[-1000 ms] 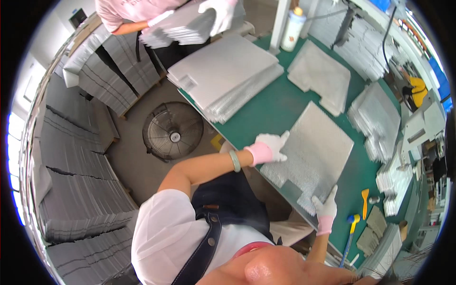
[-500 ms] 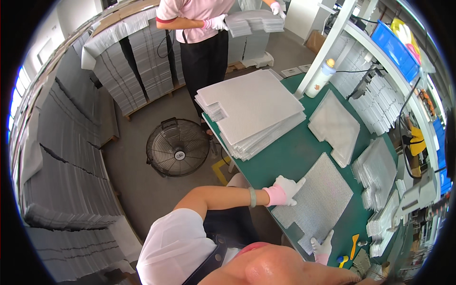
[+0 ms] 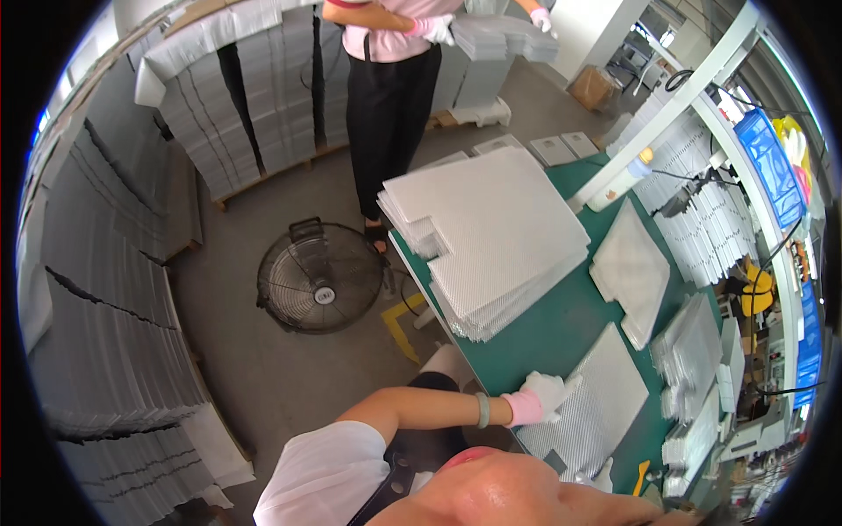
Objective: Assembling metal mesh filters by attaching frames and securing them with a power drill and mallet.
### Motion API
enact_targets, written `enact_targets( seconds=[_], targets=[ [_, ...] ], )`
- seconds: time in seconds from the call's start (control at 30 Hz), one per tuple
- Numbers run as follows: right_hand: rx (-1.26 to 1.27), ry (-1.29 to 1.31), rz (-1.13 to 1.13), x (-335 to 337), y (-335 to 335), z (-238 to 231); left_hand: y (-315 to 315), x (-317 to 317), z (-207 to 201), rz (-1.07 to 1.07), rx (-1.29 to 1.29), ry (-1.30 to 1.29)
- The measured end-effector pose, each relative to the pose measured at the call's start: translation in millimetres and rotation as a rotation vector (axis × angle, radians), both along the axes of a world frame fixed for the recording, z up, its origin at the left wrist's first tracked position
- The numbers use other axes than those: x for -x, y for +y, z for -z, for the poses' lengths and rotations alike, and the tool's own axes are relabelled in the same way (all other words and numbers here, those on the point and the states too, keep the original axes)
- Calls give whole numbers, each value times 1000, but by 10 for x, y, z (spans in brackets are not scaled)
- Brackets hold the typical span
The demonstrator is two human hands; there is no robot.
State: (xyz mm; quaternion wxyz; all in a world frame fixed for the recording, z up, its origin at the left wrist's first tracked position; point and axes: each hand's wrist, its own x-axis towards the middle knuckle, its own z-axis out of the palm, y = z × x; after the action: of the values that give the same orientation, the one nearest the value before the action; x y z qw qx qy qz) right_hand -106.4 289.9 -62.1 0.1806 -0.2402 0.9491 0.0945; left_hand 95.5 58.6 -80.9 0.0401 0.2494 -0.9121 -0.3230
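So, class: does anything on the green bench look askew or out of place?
Mildly. The big stack of white sheets overhangs the green bench at its near edge, layers fanned unevenly. The left hand rests on a single sheet lying flat. Nothing spilled.

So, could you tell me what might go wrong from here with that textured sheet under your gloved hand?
The left hand presses only the near corner of the grey sheet, so it may slide on the green table. The tall stack of sheets overhangs the table edge above the floor fan and could slip off if bumped. The right hand is barely in view, so its hold cannot be judged.
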Motion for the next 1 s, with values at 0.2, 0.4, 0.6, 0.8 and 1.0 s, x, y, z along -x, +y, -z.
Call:
enact_targets(
  seconds=[0.2, 0.4, 0.6, 0.8, 1.0],
  targets=[
    [-11, 245, -526, -282, -330, -143, -82, -47, 115, -116, 117, 123],
    [219, 170, -769, -116, -345, -202, -176, 78, -272, -97, 251, -10],
    [189, 263, -714, -172, -294, -19, -117, 326, -2, 383, 661, 256],
    [486, 314, -719, -281, -190, 200, -401, 605, -393, 402, 168, -45],
    [646, 169, -700, -352, -224, 219, -2080, 1706, -216, -233, 870, 74]
  ],
)
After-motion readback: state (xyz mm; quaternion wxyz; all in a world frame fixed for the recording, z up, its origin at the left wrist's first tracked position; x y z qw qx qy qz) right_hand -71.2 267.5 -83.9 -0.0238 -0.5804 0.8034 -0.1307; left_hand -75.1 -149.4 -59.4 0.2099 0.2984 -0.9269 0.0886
